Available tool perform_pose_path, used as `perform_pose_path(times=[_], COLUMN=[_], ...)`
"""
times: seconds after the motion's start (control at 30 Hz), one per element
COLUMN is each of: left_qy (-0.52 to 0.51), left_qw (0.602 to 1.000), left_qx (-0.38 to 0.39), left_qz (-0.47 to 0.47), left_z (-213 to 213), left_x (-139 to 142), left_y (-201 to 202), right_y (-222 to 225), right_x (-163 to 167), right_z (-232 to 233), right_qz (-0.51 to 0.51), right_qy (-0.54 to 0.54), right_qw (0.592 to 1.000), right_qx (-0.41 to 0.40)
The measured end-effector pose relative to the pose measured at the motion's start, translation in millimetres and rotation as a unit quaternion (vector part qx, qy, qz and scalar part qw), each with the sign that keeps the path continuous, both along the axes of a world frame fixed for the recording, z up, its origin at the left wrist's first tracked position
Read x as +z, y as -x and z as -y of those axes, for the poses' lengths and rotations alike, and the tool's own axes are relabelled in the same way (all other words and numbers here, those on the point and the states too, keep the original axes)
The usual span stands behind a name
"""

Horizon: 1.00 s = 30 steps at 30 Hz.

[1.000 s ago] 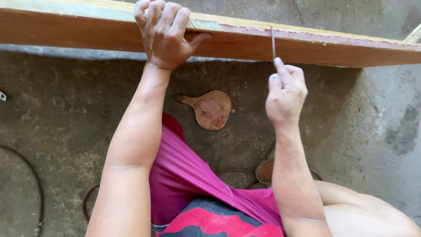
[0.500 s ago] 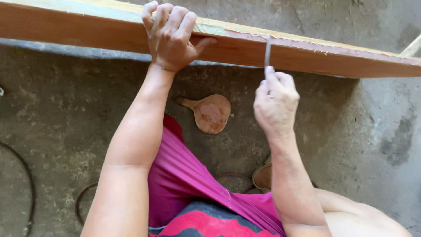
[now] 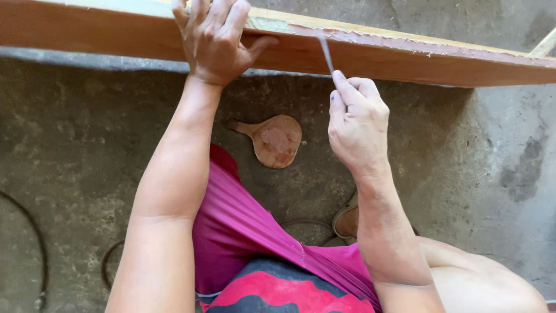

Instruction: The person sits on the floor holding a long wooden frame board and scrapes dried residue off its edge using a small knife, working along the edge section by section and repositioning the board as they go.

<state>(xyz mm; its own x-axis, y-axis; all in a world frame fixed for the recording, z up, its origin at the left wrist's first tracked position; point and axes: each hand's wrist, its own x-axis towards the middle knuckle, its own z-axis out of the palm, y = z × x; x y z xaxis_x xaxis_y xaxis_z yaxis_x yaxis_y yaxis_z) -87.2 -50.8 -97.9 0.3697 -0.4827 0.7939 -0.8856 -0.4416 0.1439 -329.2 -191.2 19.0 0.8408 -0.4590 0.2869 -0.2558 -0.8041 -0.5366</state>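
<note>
Left hand (image 3: pixel 215 40) clamped over wooden plank's (image 3: pixel 405 58) top edge. Right hand (image 3: pixel 356 122) pinches thin metal blade (image 3: pixel 327 53) against plank face. Wooden paddle (image 3: pixel 272 139) on concrete floor (image 3: pixel 87 145) below.

Rough grey concrete floor (image 3: pixel 87 145), mottled and stained, darker patches at right (image 3: pixel 521 168). Small round wooden paddle (image 3: pixel 272 139) with short handle lies flat on floor. Thin dark hoop or wire (image 3: pixel 35 243) curves along left edge, another loop (image 3: pixel 110 261) nearby. Daylight, soft, even, no hard shadows
</note>
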Motion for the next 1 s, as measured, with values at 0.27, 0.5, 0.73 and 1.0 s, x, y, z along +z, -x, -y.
perform_pose_path(times=[0.27, 0.5, 0.73, 1.0], left_qy=[0.003, -0.013, -0.006, -0.007], left_qw=[1.000, 1.000, 1.000, 1.000], left_qx=[0.000, 0.002, 0.007, 0.009], left_qz=[0.010, -0.013, -0.006, -0.017], left_z=[1.3, 0.4, 1.0, 3.6], left_x=[-6.2, -3.2, -5.6, -8.9], left_y=[0.5, -1.1, 1.4, 1.7], right_y=[30.9, -9.1, 2.1, -18.2], right_x=[7.2, -15.7, 11.0, -3.7], right_z=[32.6, -7.2, -12.9, -20.3], right_qz=[0.023, 0.033, -0.023, -0.023], right_qy=[-0.016, 0.036, -0.014, 0.013], right_qw=[0.997, 0.998, 1.000, 0.999], right_qx=[-0.071, -0.031, -0.007, 0.031])
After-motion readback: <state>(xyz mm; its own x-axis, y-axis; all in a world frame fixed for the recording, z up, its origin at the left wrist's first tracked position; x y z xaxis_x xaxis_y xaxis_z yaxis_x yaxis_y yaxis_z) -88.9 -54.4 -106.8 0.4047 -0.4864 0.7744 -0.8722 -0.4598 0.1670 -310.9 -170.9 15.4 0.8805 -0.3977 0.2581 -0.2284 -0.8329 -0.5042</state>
